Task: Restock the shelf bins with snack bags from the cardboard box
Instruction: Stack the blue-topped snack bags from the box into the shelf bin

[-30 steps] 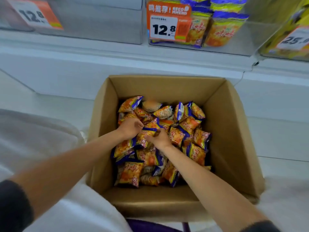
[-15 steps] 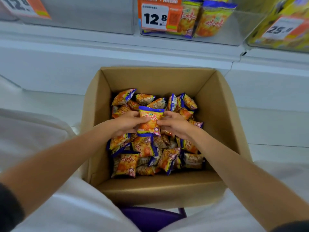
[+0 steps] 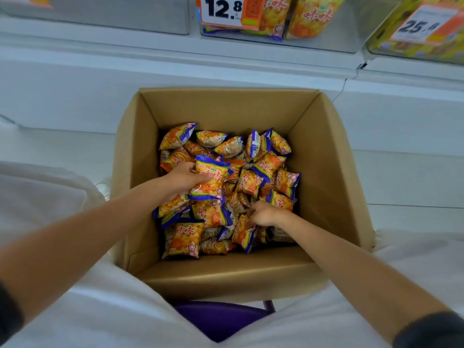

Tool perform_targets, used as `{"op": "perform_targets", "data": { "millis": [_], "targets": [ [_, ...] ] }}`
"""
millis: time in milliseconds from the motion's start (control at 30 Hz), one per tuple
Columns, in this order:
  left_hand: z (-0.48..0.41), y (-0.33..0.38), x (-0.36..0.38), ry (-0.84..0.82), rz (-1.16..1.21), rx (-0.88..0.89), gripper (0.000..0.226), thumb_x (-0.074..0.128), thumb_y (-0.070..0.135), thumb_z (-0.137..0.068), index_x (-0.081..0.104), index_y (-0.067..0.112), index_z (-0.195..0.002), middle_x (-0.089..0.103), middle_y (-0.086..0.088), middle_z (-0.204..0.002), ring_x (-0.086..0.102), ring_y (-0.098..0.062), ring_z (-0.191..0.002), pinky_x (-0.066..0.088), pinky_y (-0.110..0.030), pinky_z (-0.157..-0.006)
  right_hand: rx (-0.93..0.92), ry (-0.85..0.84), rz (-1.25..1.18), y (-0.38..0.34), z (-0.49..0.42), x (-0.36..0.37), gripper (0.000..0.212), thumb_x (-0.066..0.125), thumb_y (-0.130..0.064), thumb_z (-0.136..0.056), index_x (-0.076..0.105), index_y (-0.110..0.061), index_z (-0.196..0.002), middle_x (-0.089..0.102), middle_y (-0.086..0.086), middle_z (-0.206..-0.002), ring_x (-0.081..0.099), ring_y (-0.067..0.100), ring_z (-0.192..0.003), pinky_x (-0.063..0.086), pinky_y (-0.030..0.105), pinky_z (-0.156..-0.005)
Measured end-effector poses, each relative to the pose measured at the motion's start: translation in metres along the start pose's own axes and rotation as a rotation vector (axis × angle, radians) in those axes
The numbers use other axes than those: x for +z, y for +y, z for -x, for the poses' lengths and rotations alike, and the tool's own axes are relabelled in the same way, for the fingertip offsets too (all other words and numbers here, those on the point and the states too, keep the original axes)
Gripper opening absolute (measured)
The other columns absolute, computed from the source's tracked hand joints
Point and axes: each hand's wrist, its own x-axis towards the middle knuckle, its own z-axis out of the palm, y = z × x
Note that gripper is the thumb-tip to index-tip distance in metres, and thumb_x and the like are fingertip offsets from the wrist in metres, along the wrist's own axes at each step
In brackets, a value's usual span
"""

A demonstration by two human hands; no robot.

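An open cardboard box (image 3: pixel 334 156) stands on the floor in front of me, its bottom covered with several small orange-and-blue snack bags. My left hand (image 3: pixel 182 180) grips one snack bag (image 3: pixel 211 179) upright, a little above the pile. Lower and to the right, my right hand (image 3: pixel 263 214) reaches into the pile with fingers curled on another bag (image 3: pixel 242 233). Above the box, a clear shelf bin (image 3: pixel 334 38) holds a few bags of the same kind behind a 12.8 price tag (image 3: pixel 223 10).
An empty-looking clear bin (image 3: pixel 120 13) sits at the upper left, and a bin of yellow bags with a 25 tag (image 3: pixel 416 23) at the upper right. A white shelf ledge runs behind the box. A purple stool (image 3: pixel 221 320) shows between my white-clad knees.
My right hand let go of the raised bag and dropped down-right into the pile. My left hand alone now holds that bag. The view has tilted down slightly.
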Motion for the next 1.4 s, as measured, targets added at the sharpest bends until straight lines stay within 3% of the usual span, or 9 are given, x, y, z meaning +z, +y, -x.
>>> {"op": "perform_targets", "data": {
  "millis": [100,200,433,567,733,867,1000,1267,1400],
  "targets": [
    [-0.002,0.0,0.001,0.022,0.005,0.014,0.056,0.074,0.027,-0.085,0.051,0.012,-0.134,0.065,-0.007,-0.122,0.067,-0.021,-0.105,0.058,-0.036,-0.084,-0.03,0.002,-0.079,-0.007,0.005,-0.021,0.023,0.071,-0.012,-0.084,0.065,-0.002,-0.104,0.059,0.012,-0.108,0.062,0.021,-0.094,0.055,0.03,-0.072],
    [-0.005,0.0,-0.001,0.098,-0.011,0.047,0.072,0.075,0.038,-0.082,0.043,0.016,-0.142,0.06,-0.004,-0.131,0.062,-0.022,-0.113,0.054,-0.04,-0.093,-0.097,0.081,-0.363,-0.019,0.025,-0.063,0.051,0.067,-0.007,-0.087,0.051,-0.005,-0.135,0.049,0.002,-0.131,0.056,0.015,-0.108,0.051,0.022,-0.068],
    [0.009,0.015,0.005,0.125,0.053,0.171,0.05,0.064,0.041,-0.091,0.044,0.023,-0.134,0.062,-0.001,-0.124,0.065,-0.017,-0.102,0.055,-0.039,-0.089,-0.366,0.006,-1.073,-0.041,0.052,-0.099,0.055,0.065,0.002,-0.086,0.044,-0.01,-0.135,0.062,0.012,-0.124,0.063,0.026,-0.113,0.052,0.04,-0.097],
    [0.02,0.026,0.011,-0.04,0.147,0.142,0.051,0.05,0.053,-0.095,0.037,0.029,-0.137,0.057,0.002,-0.129,0.061,-0.019,-0.112,0.058,-0.044,-0.083,-0.426,0.044,-0.967,-0.056,0.054,-0.078,0.05,0.066,0.003,-0.085,0.044,-0.019,-0.124,0.056,0.011,-0.123,0.062,0.026,-0.112,0.051,0.041,-0.097],
    [0.023,0.029,0.017,-0.038,0.082,0.231,0.069,0.076,0.04,-0.08,0.036,0.029,-0.136,0.058,0.004,-0.125,0.063,-0.016,-0.108,0.059,-0.037,-0.086,-0.47,0.168,-0.749,-0.065,0.06,-0.075,0.057,0.074,-0.007,-0.083,0.046,-0.014,-0.133,0.057,0.008,-0.129,0.06,0.022,-0.116,0.052,0.037,-0.096],
    [0.028,0.041,0.014,0.054,-0.136,0.509,0.075,0.081,0.025,-0.078,0.036,0.022,-0.138,0.056,0.009,-0.119,0.058,0.0,-0.101,0.05,-0.01,-0.073,-0.591,0.386,-0.39,-0.074,0.081,-0.097,0.097,0.081,-0.014,-0.076,0.022,-0.03,-0.151,0.032,-0.002,-0.15,0.036,0.014,-0.135,0.041,0.03,-0.103],
    [0.042,0.068,0.007,-0.038,-0.282,0.654,0.09,0.086,0.028,-0.068,0.033,0.018,-0.14,0.053,0.01,-0.126,0.055,-0.001,-0.113,0.049,-0.014,-0.088,-0.686,0.342,-0.007,-0.089,0.11,-0.13,0.117,0.086,-0.026,-0.071,0.004,-0.039,-0.154,0.019,-0.008,-0.16,0.027,0.008,-0.141,0.032,0.031,-0.113],
    [0.07,0.13,0.005,-0.087,-0.549,0.679,0.112,0.092,0.038,-0.058,0.026,0.023,-0.147,0.048,0.009,-0.135,0.052,-0.01,-0.119,0.046,-0.028,-0.099,-0.683,0.406,0.158,-0.105,0.165,-0.182,0.07,0.086,-0.013,-0.07,0.051,-0.016,-0.131,0.06,-0.004,-0.117,0.06,0.015,-0.105,0.051,0.032,-0.09],
    [0.081,0.166,0.008,0.023,-0.669,0.798,0.103,0.093,0.037,-0.059,0.032,0.024,-0.14,0.056,0.003,-0.129,0.059,-0.015,-0.113,0.051,-0.04,-0.098,-0.697,0.492,0.127,-0.106,0.182,-0.201,0.074,0.088,-0.017,-0.065,0.049,-0.014,-0.128,0.059,0.002,-0.116,0.061,0.021,-0.104,0.053,0.038,-0.088]
  ]
}}
